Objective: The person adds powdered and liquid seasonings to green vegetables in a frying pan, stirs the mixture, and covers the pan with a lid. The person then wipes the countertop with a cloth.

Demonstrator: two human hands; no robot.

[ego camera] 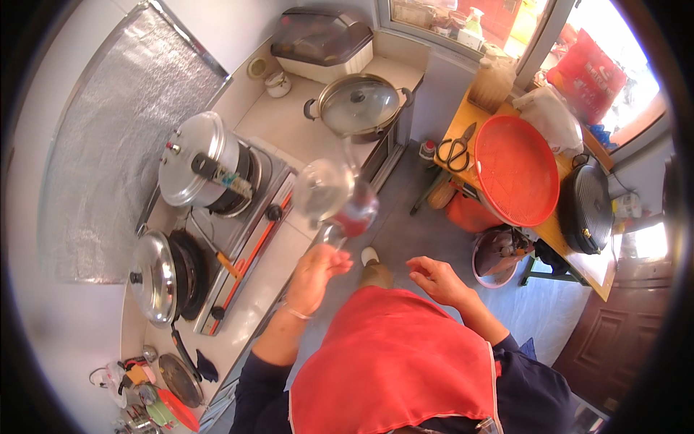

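Note:
My left hand [317, 276] is raised beside the counter edge, its fingers around the near, shiny end of a motion-blurred object. Beyond them are a round, clear-looking part [322, 190] and a red and purplish part [358, 211]; blur hides what they are and whether they are joined. Over the floor, to the right, my right hand [440, 279] is empty with its fingers loosely bent. A wide pan with a glass lid [358, 106] sits farther along the counter. On the gas stove [244, 266] stand a pressure cooker [198, 163] and a frying pan with a metal lid [154, 276].
A yellow table [461, 116] at the right bears scissors [458, 149], a red plastic basket [518, 171] and a black appliance [586, 209]. Beneath it is a bucket [494, 260]. A dark-lidded box [322, 43] stands at the counter's back, and utensils crowd its near left end.

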